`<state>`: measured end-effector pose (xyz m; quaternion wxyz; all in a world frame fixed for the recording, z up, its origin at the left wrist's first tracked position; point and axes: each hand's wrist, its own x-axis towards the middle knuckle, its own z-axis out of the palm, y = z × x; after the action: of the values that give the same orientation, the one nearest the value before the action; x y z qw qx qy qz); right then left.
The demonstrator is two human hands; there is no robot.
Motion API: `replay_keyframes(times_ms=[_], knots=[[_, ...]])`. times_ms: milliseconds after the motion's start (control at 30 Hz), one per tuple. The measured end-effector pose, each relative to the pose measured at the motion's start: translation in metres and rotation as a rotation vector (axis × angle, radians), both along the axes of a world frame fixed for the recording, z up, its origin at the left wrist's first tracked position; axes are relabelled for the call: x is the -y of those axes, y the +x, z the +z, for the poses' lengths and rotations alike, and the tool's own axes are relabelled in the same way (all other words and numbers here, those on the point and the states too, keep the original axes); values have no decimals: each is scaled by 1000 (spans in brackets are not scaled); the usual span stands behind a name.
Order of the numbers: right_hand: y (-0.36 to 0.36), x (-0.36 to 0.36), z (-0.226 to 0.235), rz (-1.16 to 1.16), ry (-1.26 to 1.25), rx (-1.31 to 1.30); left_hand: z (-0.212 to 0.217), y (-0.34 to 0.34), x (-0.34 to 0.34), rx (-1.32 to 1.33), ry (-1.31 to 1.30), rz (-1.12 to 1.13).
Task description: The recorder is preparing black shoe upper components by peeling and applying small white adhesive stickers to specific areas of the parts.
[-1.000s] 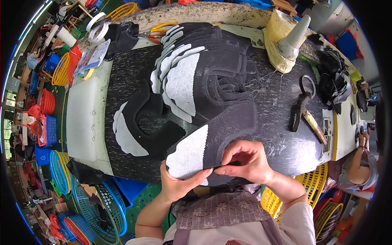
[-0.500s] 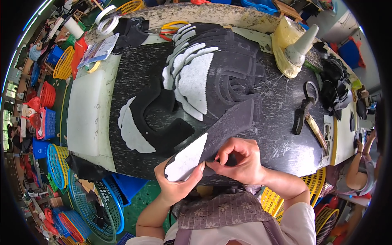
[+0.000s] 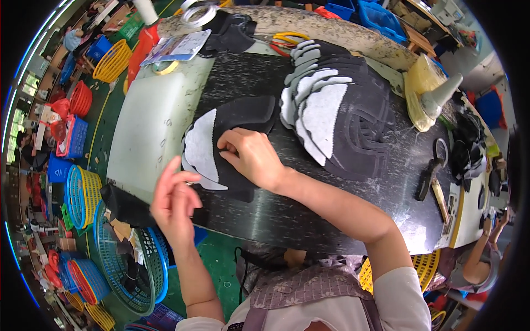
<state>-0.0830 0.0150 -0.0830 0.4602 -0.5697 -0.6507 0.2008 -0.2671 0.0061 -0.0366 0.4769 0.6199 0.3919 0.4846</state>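
Observation:
My left hand [image 3: 178,198] hovers off the near left corner of the dark speckled work board [image 3: 326,226]. Its fingers are loosely spread, with nothing in them. Over a small pile of curved black fabric pieces [image 3: 243,112] is my right hand [image 3: 255,159], its fingers curled and thumb close to them. Whatever is between those fingertips, if anything, is hidden. White scalloped patches [image 3: 201,144] cover the pile's left ends, just beside the right fingertips. Farther right lies a larger fanned stack of similar black pieces [image 3: 359,129] with white patches.
A hammer [image 3: 433,176] lies on the board's right side. Behind it stands a yellow-wrapped tub [image 3: 417,99] with a pale cone. Orange-handled pliers or scissors [image 3: 290,38] lie at the back. A pale cutting slab [image 3: 143,129] is on the left. Baskets [image 3: 130,259] stand below.
The curved piece held in both hands has left them; the small pile now shows an added piece. Both hands have moved left, the right over the pile. The view has shifted.

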Motion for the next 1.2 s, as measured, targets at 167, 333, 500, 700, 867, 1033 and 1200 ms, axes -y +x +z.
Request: replay_keyframes(times_ms=[167,333,500,700,867,1033,1200], knots=[[9,22,25,59,-8,11,9,14,28,69,-100,-204],[33,108,57,213,-98,-347,13,36,52,105,-174,-463],[49,145,55,214,-294,-659,4,68,66,139,-110,-677],[77,174,59,156,-130,-428,6,90,80,201,-322,-820],[89,186,61,27,124,2,6,97,84,-182,-274,-843],[100,190,54,-18,164,51,4,105,83,-156,-242,-830],[106,191,50,14,121,-30,-1,112,86,-235,-105,-763]])
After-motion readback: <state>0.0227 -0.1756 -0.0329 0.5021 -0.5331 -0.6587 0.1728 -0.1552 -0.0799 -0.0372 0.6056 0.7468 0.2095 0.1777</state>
